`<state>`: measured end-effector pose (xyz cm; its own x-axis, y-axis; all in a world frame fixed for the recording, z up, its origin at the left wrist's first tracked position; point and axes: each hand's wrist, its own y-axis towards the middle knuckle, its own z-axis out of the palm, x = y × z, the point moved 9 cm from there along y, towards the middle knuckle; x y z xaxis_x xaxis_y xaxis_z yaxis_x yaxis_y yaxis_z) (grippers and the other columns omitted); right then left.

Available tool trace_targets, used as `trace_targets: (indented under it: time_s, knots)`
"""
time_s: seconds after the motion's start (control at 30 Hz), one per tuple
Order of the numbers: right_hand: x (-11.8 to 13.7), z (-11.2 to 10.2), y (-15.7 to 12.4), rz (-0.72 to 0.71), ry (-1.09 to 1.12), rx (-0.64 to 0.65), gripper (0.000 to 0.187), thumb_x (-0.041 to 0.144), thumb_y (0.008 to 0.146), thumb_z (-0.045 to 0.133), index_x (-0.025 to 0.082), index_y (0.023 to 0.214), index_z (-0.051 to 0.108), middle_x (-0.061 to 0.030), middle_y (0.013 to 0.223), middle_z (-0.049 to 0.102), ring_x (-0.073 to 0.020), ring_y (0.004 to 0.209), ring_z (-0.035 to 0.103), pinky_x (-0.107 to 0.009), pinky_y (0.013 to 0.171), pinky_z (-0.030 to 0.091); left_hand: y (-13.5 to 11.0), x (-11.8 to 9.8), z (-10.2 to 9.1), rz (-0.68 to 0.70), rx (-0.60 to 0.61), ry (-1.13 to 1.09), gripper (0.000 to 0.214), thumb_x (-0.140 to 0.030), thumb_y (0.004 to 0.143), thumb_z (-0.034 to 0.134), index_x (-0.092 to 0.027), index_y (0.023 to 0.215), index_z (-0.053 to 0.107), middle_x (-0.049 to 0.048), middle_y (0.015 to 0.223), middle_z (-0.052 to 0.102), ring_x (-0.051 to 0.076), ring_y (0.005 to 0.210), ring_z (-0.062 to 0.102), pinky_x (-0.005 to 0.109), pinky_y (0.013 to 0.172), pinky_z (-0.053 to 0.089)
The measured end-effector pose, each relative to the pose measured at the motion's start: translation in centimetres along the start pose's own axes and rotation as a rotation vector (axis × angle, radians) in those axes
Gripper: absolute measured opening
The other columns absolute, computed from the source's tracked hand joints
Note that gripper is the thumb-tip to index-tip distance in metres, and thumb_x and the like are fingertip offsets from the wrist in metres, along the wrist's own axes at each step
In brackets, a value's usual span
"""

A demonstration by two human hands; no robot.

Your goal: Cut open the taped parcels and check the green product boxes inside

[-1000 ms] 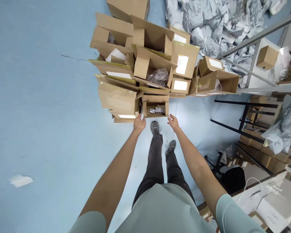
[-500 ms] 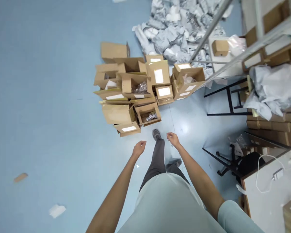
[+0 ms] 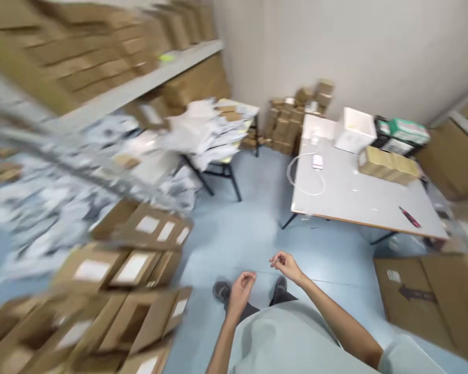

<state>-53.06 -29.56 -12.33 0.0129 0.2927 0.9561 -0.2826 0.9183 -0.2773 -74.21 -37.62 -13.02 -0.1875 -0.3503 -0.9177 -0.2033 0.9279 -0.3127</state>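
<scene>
My left hand (image 3: pixel 242 289) is in front of my body, above the floor, its fingers loosely bent and a gap showing by the thumb. Nothing shows in it. To its right and slightly higher is my right hand (image 3: pixel 288 266), also with loosely curled fingers, thumb and fingertips a little apart, and no object visible between them. Neither hand touches anything. Closest on the left side are open cardboard boxes (image 3: pixel 156 317) with white labels, blurred by motion. My shoes (image 3: pixel 221 291) stand on the blue floor beneath the hands.
A white table (image 3: pixel 335 200) ahead right bears a white box (image 3: pixel 354 130), a cable and a red cutter (image 3: pixel 409 216). A large carton (image 3: pixel 417 296) stands at right. Left are a shelf (image 3: pixel 140 83), crumpled grey-white packaging (image 3: pixel 62 213) and a small table (image 3: pixel 242 109) heaped with it.
My view has swung to the right and up: the boxes now lie at left, and the white table and wall have come into view. Both hands remain empty in front of me.
</scene>
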Motion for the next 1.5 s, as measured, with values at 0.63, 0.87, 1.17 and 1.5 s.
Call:
trace_targets:
  time_s: [0.63, 0.87, 1.17, 1.5]
  knots:
    - [4.6, -47.4, -10.2, -0.208, 0.451, -0.763, 0.039, 0.051, 0.077, 0.094, 0.029, 0.084, 0.063, -0.0088, 0.109, 0.087, -0.0288, 0.093, 0.086, -0.044, 0.091, 0.068, 9.2, -22.0, 48.7, 0.163, 0.803, 0.27, 0.059, -0.088, 0.078, 0.082, -0.03, 0.089, 0.073, 0.0162, 0.124, 0.088, 0.04, 0.126, 0.082, 0.055, 0.117, 0.065]
    - [14.7, -64.7, -12.0, -0.306, 0.197, -0.919, 0.024, 0.048, 0.095, 0.077, 0.028, 0.086, 0.069, -0.0092, 0.114, 0.088, -0.0294, 0.106, 0.085, -0.042, 0.097, 0.065, 11.9, -35.7, 69.7, 0.284, 0.895, 0.2, 0.057, -0.084, 0.082, 0.081, -0.028, 0.088, 0.073, 0.0124, 0.112, 0.087, 0.035, 0.117, 0.083, 0.051, 0.114, 0.064]
    - [14.5, -80.7, -9.9, -0.293, 0.135, -0.948, 0.024, 0.044, 0.099, 0.069, 0.027, 0.098, 0.085, -0.0094, 0.109, 0.089, -0.028, 0.102, 0.084, -0.039, 0.088, 0.066, 9.9, -50.1, 88.3, 0.446, 0.961, -0.018, 0.049, -0.073, 0.101, 0.078, -0.024, 0.099, 0.076, 0.0145, 0.124, 0.086, 0.031, 0.123, 0.08, 0.046, 0.115, 0.062]
    - [26.5, -102.9, 8.7, -0.379, -0.372, -0.673, 0.046, 0.056, 0.102, 0.071, 0.025, 0.133, 0.086, -0.0171, 0.14, 0.083, -0.0362, 0.135, 0.077, -0.056, 0.124, 0.06, 15.0, -45.0, 88.8, 0.089, 0.455, -0.047, 0.083, -0.103, 0.075, 0.081, -0.022, 0.092, 0.083, 0.017, 0.118, 0.088, 0.038, 0.121, 0.082, 0.056, 0.116, 0.066]
